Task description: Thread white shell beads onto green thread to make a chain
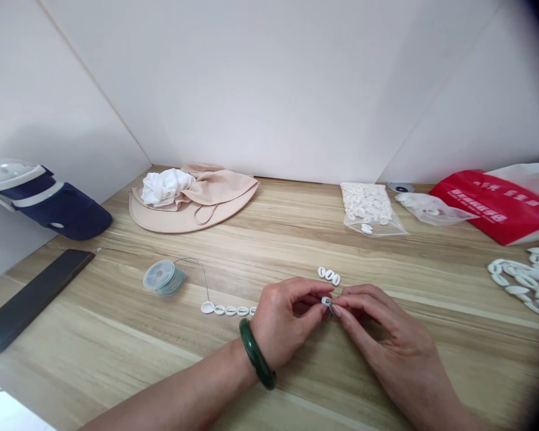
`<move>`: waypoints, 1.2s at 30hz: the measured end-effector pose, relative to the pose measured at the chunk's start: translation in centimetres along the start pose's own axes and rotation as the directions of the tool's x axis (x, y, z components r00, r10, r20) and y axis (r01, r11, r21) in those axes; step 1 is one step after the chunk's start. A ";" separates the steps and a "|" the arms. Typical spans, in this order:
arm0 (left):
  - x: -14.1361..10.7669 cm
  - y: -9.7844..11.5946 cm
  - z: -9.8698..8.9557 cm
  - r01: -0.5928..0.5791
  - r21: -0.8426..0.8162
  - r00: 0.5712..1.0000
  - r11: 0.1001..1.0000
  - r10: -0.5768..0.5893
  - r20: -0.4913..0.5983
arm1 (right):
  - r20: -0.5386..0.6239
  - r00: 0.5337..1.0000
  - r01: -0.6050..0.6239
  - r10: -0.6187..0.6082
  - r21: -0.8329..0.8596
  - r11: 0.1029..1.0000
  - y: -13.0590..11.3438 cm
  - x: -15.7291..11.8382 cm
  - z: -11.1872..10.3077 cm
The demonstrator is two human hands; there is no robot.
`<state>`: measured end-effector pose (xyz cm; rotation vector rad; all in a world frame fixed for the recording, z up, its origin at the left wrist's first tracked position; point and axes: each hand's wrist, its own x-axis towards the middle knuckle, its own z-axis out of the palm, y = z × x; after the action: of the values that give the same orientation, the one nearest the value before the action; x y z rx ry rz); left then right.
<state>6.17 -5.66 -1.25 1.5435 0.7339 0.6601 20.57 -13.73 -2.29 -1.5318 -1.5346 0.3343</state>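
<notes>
Well left of our grip we see a spool, then a row of shells running behind our left hand, which pinches a white shell. Three loose shells lie just beyond; our right hand pinches thread there, shell strands well rightward.

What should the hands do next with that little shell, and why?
Perhaps the right hand should gently pull the thread through the pinched shell: the left hand holds it, the right seems to hold thread there, and a row of shells appears already strung.
</notes>
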 end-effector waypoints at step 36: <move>0.1 0.3 0.1 0.173 -0.244 0.985 0.954 -0.172 0.029 | -0.025 0.999 0.031 -0.033 -0.078 0.996 -0.3 0.2 -0.3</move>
<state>6.36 -5.69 -0.94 1.2392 0.7429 0.5906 20.67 -13.72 -1.81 -1.5639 -1.5658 0.2379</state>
